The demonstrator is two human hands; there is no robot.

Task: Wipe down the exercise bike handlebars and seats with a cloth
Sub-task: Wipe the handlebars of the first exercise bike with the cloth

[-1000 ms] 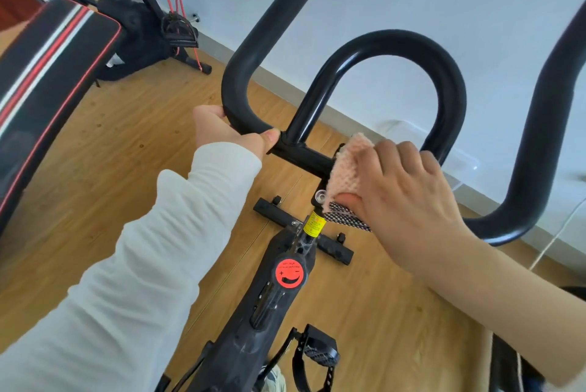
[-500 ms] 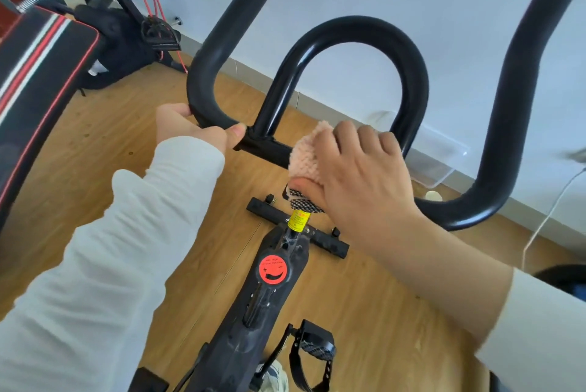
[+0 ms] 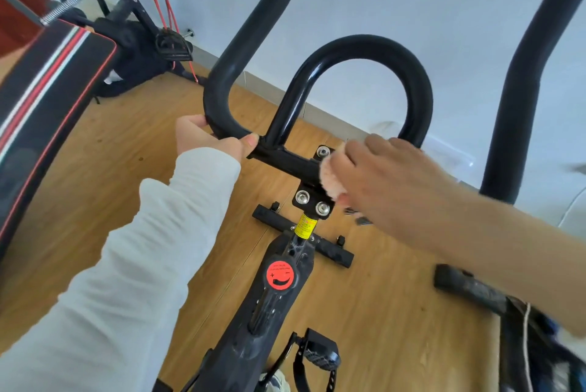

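The black handlebars (image 3: 364, 49) of the exercise bike fill the middle of the head view, with a central loop and two side horns. My left hand (image 3: 203, 138) grips the left horn's lower bend beside the crossbar. My right hand (image 3: 390, 179) holds a pink fluffy cloth (image 3: 329, 176) and presses it on the right part of the crossbar, just above the bolted clamp plate (image 3: 312, 200). Most of the cloth is hidden under my fingers. The seat is out of view.
The bike frame with a red knob (image 3: 279, 275) and a pedal (image 3: 320, 356) runs down below. A padded bench (image 3: 47, 100) with red and white stripes stands at the left, more black gym gear (image 3: 142, 46) behind it. The wooden floor (image 3: 95, 169) meets a white wall.
My right hand slid right with the cloth along the crossbar, baring the clamp plate and its bolts. My left hand kept its grip on the left horn.
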